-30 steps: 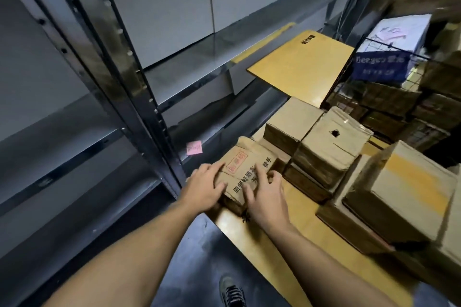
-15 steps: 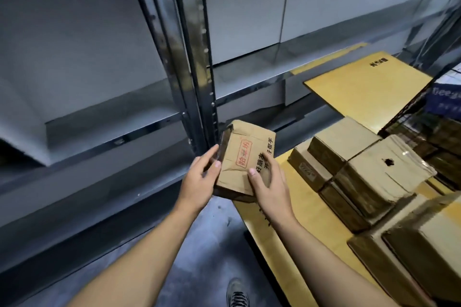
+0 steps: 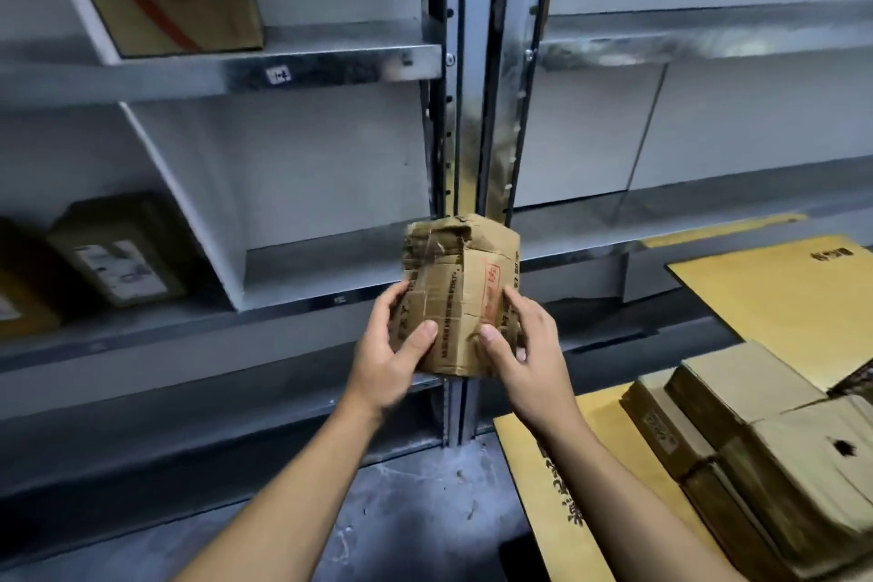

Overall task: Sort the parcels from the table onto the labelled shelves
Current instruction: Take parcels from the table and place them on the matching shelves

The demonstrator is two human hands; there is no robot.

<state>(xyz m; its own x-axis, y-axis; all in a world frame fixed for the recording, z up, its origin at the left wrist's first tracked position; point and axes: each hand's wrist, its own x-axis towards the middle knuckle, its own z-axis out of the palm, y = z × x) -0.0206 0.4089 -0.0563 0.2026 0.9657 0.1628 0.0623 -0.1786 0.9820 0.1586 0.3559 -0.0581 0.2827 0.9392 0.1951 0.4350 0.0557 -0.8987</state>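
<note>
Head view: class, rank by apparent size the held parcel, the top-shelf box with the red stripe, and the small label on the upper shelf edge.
1. Top-shelf box, cropped by the frame, so its full size is unsure.
2. Held parcel, though nearer the camera.
3. Label.

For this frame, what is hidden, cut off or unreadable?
Head view only:
- Parcel: printed text too blurred to read; its lower sides are covered by the left hand and right hand.
- Shelf tag: too small and blurred.
- Box on the upper shelf: cut off by the top edge.
- Stacked parcels: run past the right edge.
</note>
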